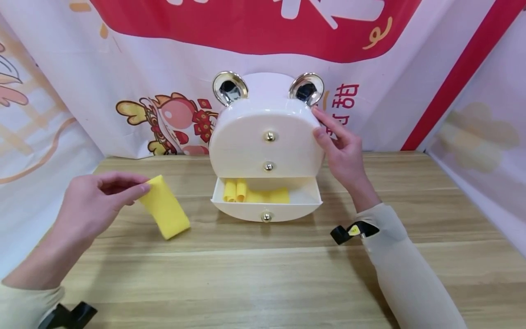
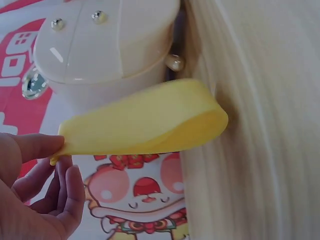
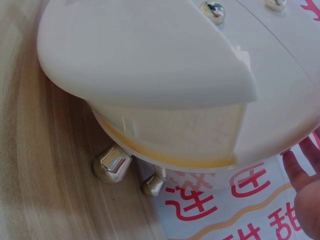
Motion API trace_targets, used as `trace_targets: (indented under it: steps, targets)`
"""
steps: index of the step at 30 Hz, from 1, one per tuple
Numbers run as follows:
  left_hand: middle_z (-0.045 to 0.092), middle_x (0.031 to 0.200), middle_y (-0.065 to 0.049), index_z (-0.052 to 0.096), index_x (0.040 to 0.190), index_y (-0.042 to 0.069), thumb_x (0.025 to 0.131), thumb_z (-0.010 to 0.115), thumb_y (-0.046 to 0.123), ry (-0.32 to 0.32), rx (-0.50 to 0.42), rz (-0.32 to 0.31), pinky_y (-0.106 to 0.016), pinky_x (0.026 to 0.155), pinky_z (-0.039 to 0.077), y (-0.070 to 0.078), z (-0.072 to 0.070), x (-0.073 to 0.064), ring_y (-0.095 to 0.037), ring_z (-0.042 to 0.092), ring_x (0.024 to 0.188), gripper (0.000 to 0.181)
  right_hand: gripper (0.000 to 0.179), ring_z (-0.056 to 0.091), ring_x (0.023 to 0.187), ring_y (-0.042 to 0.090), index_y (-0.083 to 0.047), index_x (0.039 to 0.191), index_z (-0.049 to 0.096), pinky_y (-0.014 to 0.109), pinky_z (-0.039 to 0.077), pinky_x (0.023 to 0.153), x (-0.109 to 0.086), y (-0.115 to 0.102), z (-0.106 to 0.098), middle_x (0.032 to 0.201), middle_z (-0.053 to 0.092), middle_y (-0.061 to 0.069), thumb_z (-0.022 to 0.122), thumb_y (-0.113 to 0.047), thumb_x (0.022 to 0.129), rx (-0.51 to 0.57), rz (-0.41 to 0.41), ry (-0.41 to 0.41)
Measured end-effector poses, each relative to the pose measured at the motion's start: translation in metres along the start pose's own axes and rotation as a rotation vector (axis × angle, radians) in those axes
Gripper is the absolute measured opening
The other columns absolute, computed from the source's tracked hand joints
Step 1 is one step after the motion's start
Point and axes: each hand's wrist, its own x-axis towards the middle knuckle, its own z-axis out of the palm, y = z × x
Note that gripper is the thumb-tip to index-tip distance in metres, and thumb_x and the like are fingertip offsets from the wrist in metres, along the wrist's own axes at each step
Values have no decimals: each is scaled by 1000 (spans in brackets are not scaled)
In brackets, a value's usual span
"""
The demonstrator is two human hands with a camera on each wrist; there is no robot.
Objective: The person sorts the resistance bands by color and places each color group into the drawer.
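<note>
My left hand (image 1: 92,198) pinches one end of a folded yellow strip (image 1: 166,208) between thumb and fingertips. In the left wrist view the strip (image 2: 145,120) bends round into a loop at its far end. A white drawer box (image 1: 242,141) with gold knobs and two gold-rimmed round eyes stands at the table's back. Its bottom drawer (image 1: 304,194) is pulled out and holds yellow rolls (image 1: 231,189) and flatter yellow pieces (image 1: 269,195). Against the box's upper right side, below the eye, rests my right hand (image 1: 343,153), thumb at the front edge.
The wooden table (image 1: 263,283) runs up to a printed white and red cloth (image 1: 172,59) hanging behind the box. Gold feet (image 3: 112,165) hold the box up from the table. Each wrist wears a black strap (image 1: 349,232).
</note>
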Motion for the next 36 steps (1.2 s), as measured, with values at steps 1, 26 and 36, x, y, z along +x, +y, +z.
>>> trace_targets:
  steps: [1,26,36]
  targets:
    - [72,83,35,79,118,17,95,80,44,6,-18,2,-17,65,53,4,0,0,4,68,76,35,39,57,146,18,-18,145,67,23,57,104,0,0,0,156,61,0,66,-20,106,-3,0,0]
    - [74,109,-6,76,113,4,92,84,15,81,-751,111,-20,76,64,115,52,-21,-17,73,87,25,39,58,145,18,-22,146,66,24,57,104,1,0,-1,157,60,-4,64,-20,107,-33,25,-5]
    - [73,112,-7,72,119,2,99,76,13,-66,-741,26,-26,82,65,156,101,-26,-20,73,91,23,39,57,146,18,-23,146,66,24,57,105,0,0,-2,157,60,-4,64,-21,107,-31,42,-3]
